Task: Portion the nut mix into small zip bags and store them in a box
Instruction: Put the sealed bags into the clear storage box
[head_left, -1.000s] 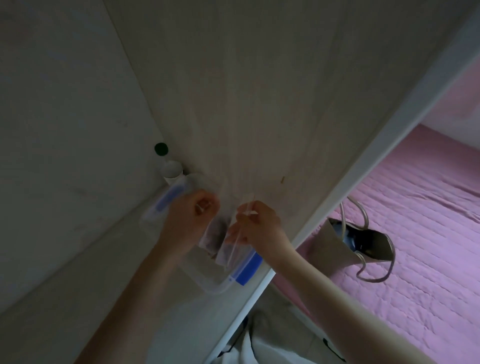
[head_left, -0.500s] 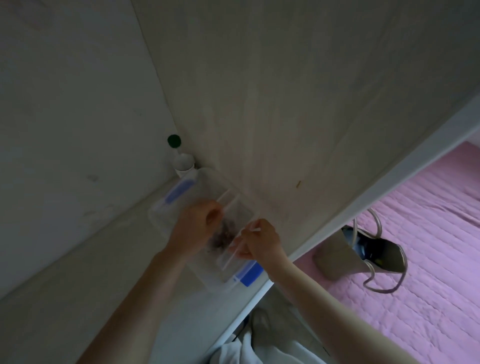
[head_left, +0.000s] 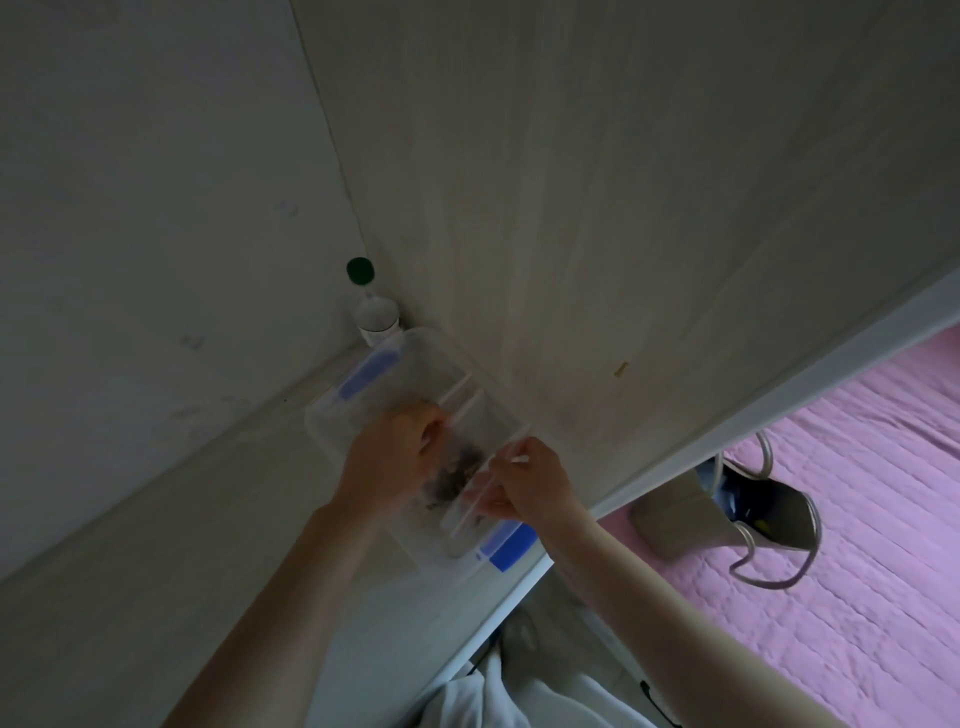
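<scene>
While the clear box (head_left: 332, 441) with blue clips sits in the shelf's (head_left: 156, 571) back corner, see-through bags (head_left: 457, 475) of dark nut mix are held inside it. One top is gripped by the curled left hand (head_left: 389, 462), and a zip strip is pinched by the right hand (head_left: 527, 488). The bottle (head_left: 375, 314) label is too blurry to be read, tbh.

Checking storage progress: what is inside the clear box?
Zip bags of dark nut mix, held by the left hand and right hand; the hands hide how many bags.
</scene>
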